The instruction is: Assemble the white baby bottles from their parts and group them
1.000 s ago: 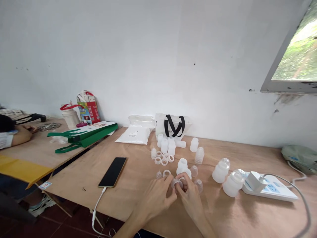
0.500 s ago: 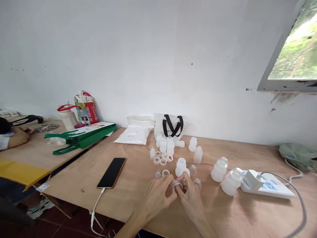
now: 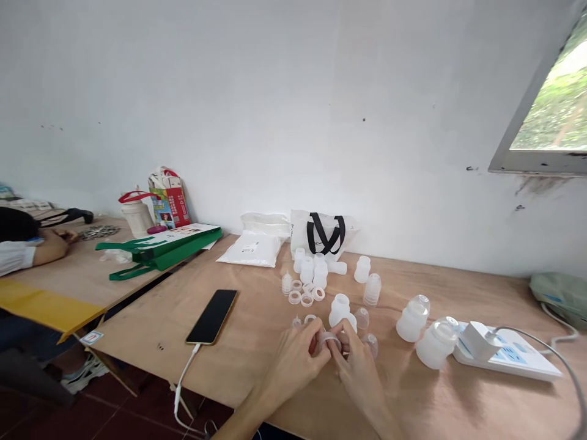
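Translucent ring [image 3: 328, 335] was pinched by curled left hand [image 3: 297, 354] and right hand [image 3: 355, 365]; two bottles [image 3: 437, 346] stood capped, other bottles [image 3: 340, 311] uncapped, spare rings [image 3: 294, 302] loose.

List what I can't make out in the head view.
Head view: translucent piece, partly covered by the left hand and right hand holding it.
Head view: co-worker, cut off by the left edge.
Head view: print on the white packet, too small to read.
Head view: window, cut off by the right edge.
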`<state>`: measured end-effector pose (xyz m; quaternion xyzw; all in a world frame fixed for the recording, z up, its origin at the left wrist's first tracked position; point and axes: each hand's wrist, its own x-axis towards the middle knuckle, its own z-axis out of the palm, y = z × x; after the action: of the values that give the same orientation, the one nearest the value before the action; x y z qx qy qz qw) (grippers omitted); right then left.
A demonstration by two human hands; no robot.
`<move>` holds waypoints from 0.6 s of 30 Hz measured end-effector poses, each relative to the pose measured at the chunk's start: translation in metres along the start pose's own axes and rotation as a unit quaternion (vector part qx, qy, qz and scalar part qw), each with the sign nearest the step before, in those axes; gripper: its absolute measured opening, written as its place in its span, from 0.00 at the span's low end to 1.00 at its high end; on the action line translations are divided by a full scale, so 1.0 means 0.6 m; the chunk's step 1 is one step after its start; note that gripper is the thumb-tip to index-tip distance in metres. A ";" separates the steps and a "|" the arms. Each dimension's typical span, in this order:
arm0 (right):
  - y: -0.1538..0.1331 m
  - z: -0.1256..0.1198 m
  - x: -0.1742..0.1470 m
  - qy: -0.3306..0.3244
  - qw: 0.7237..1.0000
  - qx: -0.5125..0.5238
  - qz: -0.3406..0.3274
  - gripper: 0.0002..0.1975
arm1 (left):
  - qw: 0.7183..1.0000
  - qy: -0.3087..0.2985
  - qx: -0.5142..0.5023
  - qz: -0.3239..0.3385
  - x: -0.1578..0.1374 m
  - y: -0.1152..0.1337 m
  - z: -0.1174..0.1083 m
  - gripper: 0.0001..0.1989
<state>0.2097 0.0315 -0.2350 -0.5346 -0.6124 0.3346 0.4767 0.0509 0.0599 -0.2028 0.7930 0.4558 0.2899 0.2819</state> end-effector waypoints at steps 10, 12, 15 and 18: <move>-0.013 -0.002 0.000 -0.010 1.000 0.010 0.011 0.26 | 0.997 -0.051 -0.055 -0.015 -0.002 0.002 -0.036 0.14; -0.011 0.000 0.001 -0.013 1.000 0.013 0.016 0.26 | 0.998 -0.050 -0.041 -0.018 -0.002 0.005 -0.034 0.15; -0.013 0.000 -0.001 -0.018 0.999 0.016 0.021 0.27 | 0.999 -0.042 -0.017 -0.012 0.002 0.004 -0.027 0.13; -0.017 -0.002 -0.002 -0.018 0.999 0.022 0.025 0.27 | 1.000 -0.029 -0.003 -0.001 0.004 -0.001 -0.019 0.13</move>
<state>0.2076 0.0281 -0.2255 -0.5327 -0.5998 0.3692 0.4693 0.0433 0.0644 -0.1950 0.7998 0.4475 0.2674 0.2977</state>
